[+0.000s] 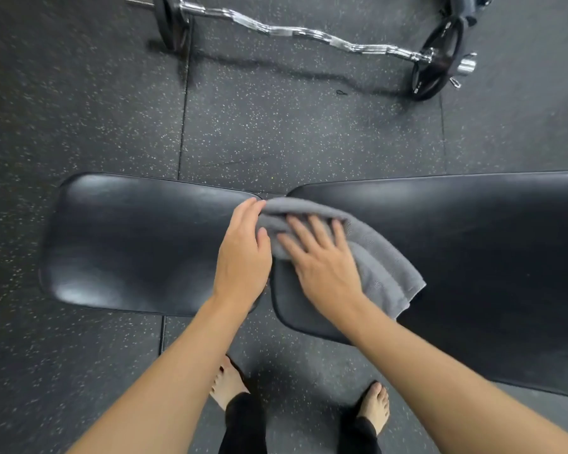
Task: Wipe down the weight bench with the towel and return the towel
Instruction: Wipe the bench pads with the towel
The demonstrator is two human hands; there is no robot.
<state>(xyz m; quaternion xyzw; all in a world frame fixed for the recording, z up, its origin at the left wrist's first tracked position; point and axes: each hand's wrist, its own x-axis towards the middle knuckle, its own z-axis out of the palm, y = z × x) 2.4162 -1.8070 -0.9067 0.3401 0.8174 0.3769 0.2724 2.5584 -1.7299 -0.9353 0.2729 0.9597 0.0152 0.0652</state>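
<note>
A black padded weight bench runs across the view in two parts: the seat pad (pixel 128 244) on the left and the longer back pad (pixel 489 257) on the right. A grey towel (pixel 384 267) lies folded over the near-left end of the back pad, at the gap between the pads. My right hand (pixel 318 260) presses flat on the towel with fingers spread. My left hand (pixel 243 253) rests at the seat pad's right end, its fingers touching and curling over the towel's left edge.
A chrome curl bar (pixel 295 32) with black plates (pixel 436 60) lies on the speckled rubber floor (pixel 292 126) beyond the bench. My bare feet (pixel 376 407) stand on the floor just in front of the bench.
</note>
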